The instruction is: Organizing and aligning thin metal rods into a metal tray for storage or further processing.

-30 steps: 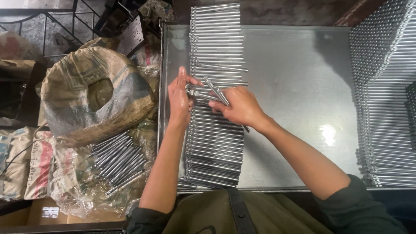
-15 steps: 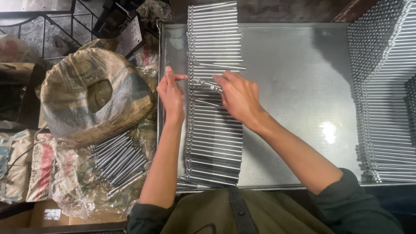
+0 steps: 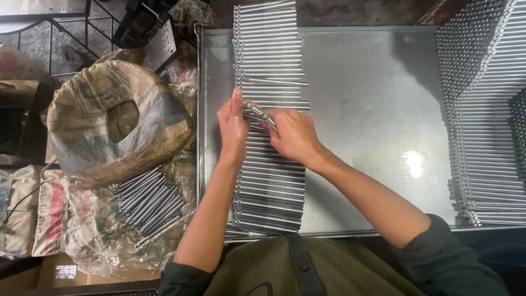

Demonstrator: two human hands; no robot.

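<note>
A long row of thin silver metal rods (image 3: pixel 268 49) lies side by side down the left part of a shiny metal tray (image 3: pixel 367 82). My left hand (image 3: pixel 233 123) rests flat against the left ends of the rods near the middle of the row. My right hand (image 3: pixel 293 134) lies on the rods just to the right and pinches a few loose rods (image 3: pixel 257 112) that sit askew between both hands. Both forearms cover the lower part of the row.
A tall stack of the same rods (image 3: pixel 487 109) fills the tray's right side. Left of the tray stands an open woven sack (image 3: pixel 115 120), with a loose bundle of rods (image 3: pixel 148 200) lying on plastic bags below it. A metal grate is at top left.
Both hands have shifted a little along the row and drawn closer together. The loose rods between them have been gathered from a spread into a tight bunch under my right fingers.
</note>
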